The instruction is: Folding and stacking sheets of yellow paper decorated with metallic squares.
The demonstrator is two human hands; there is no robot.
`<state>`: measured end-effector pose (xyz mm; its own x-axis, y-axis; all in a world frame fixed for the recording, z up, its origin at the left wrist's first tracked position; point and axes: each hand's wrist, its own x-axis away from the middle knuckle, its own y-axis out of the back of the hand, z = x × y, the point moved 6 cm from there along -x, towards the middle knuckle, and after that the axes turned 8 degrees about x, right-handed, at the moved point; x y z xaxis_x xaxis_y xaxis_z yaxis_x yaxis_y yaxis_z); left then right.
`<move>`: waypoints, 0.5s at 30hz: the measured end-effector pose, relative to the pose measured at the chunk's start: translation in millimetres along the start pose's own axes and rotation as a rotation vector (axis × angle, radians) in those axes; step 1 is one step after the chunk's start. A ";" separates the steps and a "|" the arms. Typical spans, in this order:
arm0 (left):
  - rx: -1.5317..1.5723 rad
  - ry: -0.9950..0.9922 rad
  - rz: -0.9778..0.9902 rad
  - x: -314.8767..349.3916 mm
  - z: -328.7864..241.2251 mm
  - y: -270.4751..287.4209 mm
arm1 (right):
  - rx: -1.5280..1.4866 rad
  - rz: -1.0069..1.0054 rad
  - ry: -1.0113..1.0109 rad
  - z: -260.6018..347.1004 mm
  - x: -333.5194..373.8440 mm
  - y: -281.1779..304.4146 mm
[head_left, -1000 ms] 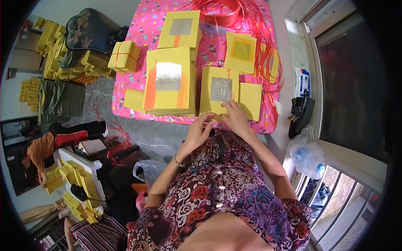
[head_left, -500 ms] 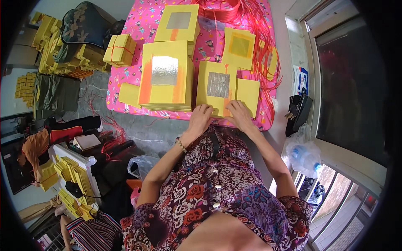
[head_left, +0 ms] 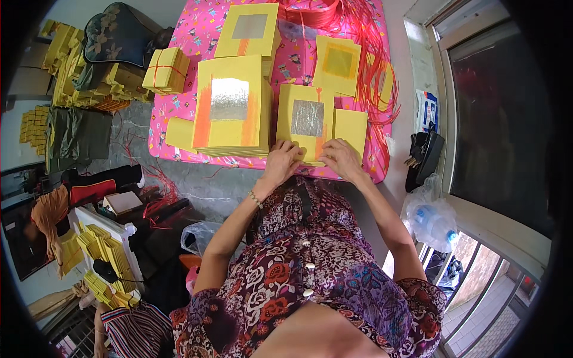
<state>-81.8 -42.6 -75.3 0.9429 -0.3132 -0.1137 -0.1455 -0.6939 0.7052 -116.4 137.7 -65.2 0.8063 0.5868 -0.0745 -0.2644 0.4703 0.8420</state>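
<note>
A stack of yellow joss paper [head_left: 305, 143] lies near the front edge of the pink-covered table; its top sheet bears a silver square and orange strips. My left hand [head_left: 283, 162] is closed on the stack's near left corner, fingers curled over the edge. At the near right corner my right hand [head_left: 341, 160] grips the same stack, fingertips bent onto the top sheet beside the orange strip. Both thumbs are mostly hidden. Under my right hand's side lies a plain yellow stack [head_left: 351, 130]. To the left rises a taller yellow stack [head_left: 228, 131] with a shiny silver square.
Further back are another silver-squared stack [head_left: 249, 45], a gold-squared stack [head_left: 338, 62] and a tied yellow bundle [head_left: 166, 71]. Red plastic strips [head_left: 373, 36] trail down the right side. A person in a striped top [head_left: 134, 331] is at lower left, beside more yellow stacks [head_left: 106, 247].
My left fingers have drawn in slightly around the near left corner, and my right fingers have curled closer on the near edge. The whole view has shifted a little.
</note>
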 end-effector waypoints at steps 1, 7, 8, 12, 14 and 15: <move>0.005 0.004 0.001 -0.1 0.3 0.2 | -0.002 0.008 -0.007 -0.2 -0.5 -0.2; 0.053 0.047 0.015 -0.5 0.8 2.7 | -0.010 0.011 -0.025 -0.9 -2.1 -1.1; 0.065 0.057 0.016 -0.8 0.6 3.3 | -0.009 0.012 -0.025 -0.8 -1.9 -1.2; 0.103 0.072 0.010 -1.2 2.4 4.2 | -0.027 0.005 -0.037 -0.1 -2.4 -0.8; 0.108 0.064 0.008 -1.1 3.9 3.7 | -0.033 0.005 -0.039 0.2 -2.5 -0.6; 0.108 0.063 0.008 -1.8 3.2 4.5 | -0.031 0.005 -0.038 0.7 -2.4 -0.1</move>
<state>-85.1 -47.3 -74.2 0.9580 -0.2799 -0.0618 -0.1811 -0.7583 0.6262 -118.0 135.8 -64.7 0.8245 0.5637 -0.0495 -0.2839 0.4877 0.8255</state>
